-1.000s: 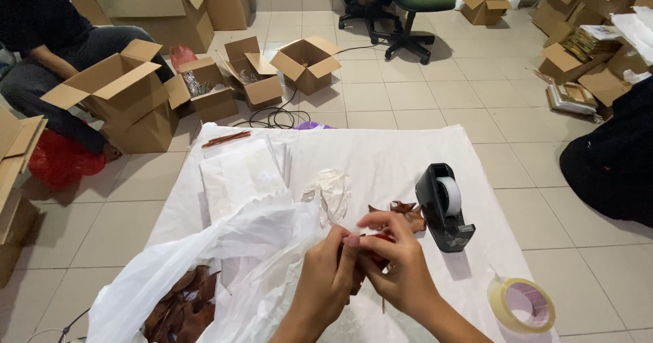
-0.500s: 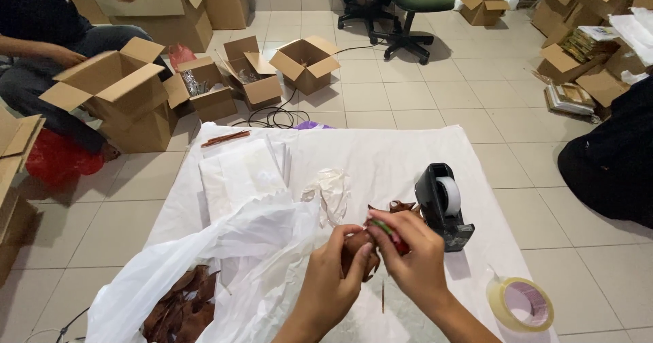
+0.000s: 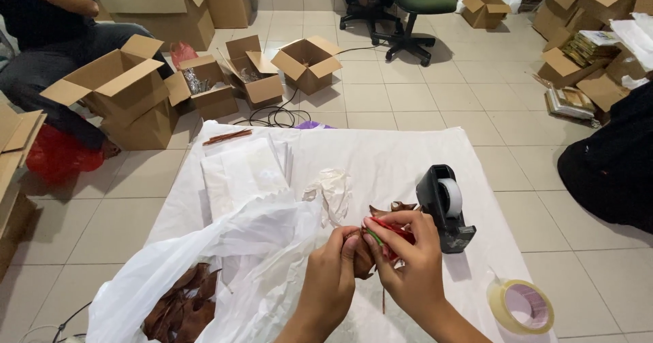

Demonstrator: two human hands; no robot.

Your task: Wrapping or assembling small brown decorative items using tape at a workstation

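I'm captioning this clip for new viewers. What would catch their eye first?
Both hands, left and right, meet at the white table's near edge, pinching a red bundle. A black tape dispenser stands just right of them. Open cardboard boxes crowd the tiled floor beyond.

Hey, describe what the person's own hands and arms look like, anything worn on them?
Both arms come up from the bottom edge, bare as far as the frame shows: no sleeves, no gloves. The left hand and the right hand show no visible rings, and neither wrist carries a watch or a band. Fingernails look short and unpainted. Anything above the forearms is out of view.
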